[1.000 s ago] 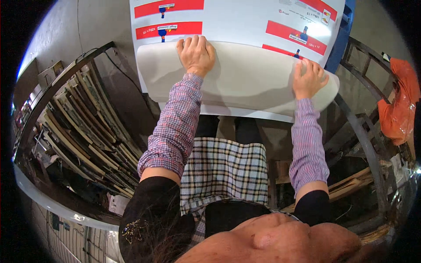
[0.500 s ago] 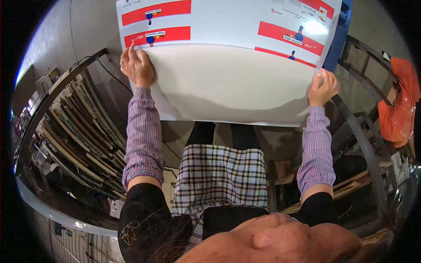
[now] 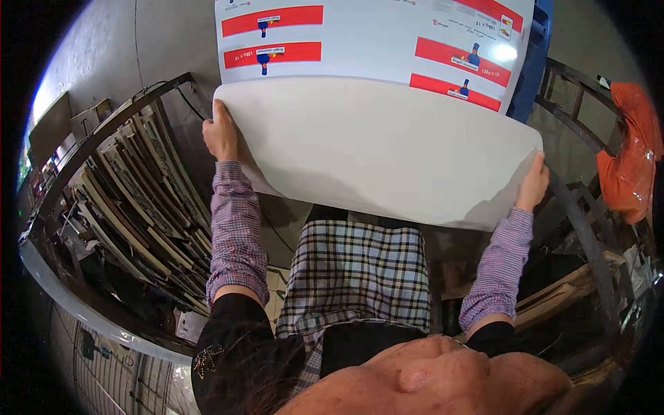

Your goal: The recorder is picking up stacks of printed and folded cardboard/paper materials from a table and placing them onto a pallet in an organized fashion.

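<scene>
A large sheet [image 3: 360, 145] of white paper or thin card, plain side up, stretches across in front of me and bows along its far edge. My left hand [image 3: 221, 137] is closed on its left edge, thumb lying on top near the far corner. On the opposite edge my right hand [image 3: 534, 183] grips near the other far corner, thumb up; its remaining fingers are mostly hidden behind the sheet. Just beyond lie printed sheets [image 3: 366, 41] with red bands and blue figures on white, partly covered by the plain sheet.
A blue surface [image 3: 532, 76] shows along the right side of the printed sheets. To the left, a dark metal frame [image 3: 131, 111] stands around many upright boards [image 3: 131, 194]. An orange bag or cloth [image 3: 629, 159] hangs at the right, above wooden pieces [image 3: 567, 283].
The plain sheet has come nearer to me and tilted, its right end lower. Both hands moved with it, the right one farther, uncovering more of the printed sheets.
</scene>
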The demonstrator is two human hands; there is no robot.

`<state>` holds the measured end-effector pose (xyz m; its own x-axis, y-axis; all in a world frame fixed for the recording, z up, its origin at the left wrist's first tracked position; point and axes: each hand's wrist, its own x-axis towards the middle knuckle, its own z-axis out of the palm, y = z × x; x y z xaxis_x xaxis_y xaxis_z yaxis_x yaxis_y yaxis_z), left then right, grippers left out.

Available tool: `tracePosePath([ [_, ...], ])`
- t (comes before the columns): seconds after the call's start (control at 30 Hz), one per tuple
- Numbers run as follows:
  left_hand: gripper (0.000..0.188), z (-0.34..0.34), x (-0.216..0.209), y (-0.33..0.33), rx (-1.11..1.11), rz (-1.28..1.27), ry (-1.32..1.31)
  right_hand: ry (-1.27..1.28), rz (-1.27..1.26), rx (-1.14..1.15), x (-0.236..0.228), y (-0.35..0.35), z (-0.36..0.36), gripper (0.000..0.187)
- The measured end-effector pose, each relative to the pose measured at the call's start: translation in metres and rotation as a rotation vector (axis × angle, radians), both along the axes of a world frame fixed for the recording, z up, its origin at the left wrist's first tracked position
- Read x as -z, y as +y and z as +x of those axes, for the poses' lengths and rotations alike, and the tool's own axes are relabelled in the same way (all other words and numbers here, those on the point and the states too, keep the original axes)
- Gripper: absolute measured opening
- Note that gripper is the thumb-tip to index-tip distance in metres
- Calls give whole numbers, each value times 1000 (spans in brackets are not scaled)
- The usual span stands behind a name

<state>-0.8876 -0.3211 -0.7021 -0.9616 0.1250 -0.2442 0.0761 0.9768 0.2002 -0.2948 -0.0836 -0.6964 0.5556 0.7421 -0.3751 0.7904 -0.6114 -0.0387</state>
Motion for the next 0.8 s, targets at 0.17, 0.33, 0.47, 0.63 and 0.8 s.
tracePosePath([
  [0.17, 60, -21, -26, 15, 354, 258, -368, 680, -109, -252, -41, 54, 13, 52],
  [0.33, 59, -21, -80, 29, 361, -91, -476, 382, -304, -407, -67, 64, 20, 55],
  [0.47, 38, -7, -78, 45, -42, 424, -583, 599, -287, -137, -39, 80, 37, 60],
  [0.63, 24, -9, -26, 93, -448, 766, -498, 756, 99, 135, 22, 82, -15, 60],
  [0.8, 22, -39, 65, 163, -386, 944, -340, 544, 454, 282, 84, 117, -15, 68],
])
